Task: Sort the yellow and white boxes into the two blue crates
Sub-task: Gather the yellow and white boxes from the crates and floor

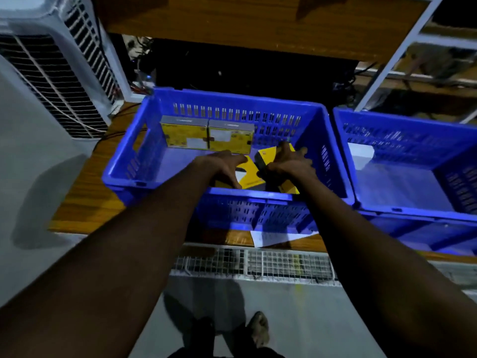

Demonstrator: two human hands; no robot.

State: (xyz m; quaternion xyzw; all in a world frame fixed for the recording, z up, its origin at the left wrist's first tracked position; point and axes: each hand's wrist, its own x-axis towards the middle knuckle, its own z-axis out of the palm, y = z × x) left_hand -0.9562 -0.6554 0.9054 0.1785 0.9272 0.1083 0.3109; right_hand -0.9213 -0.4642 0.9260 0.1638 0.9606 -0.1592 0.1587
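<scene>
As the hands go in: both are down inside the centre crate (258,196), the blue one in the middle of the frame. This looks like 2 more yellow boxes being seated.
Left hand (224,166): wide, fingers straight and spread, laid over the flat yellow box (249,175) on the crate floor near the front wall.
Right hand (286,164): fingers curled round the tilted yellow box (267,152), which is up on an edge with its dark side showing, just beside the flat one.
Back row: 2 standing yellow boxes (184,136) side by side, touching, against the far wall.
Far-right crate (413,211): a white box (360,153) sits in its upper-left corner, so the colour split reads correct.
Counter (85,202): wooden, carrying both crates; a sheet of paper (273,237) pokes out below the centre crate's near wall.
Doing it well: I'd pin the flat box with the left palm so it can't skate, lower the tilted one flat beside it, then square both into a second row.
Risk: the tilted box could land on the flat one's corner, and the near wall hides their lower edges.
</scene>
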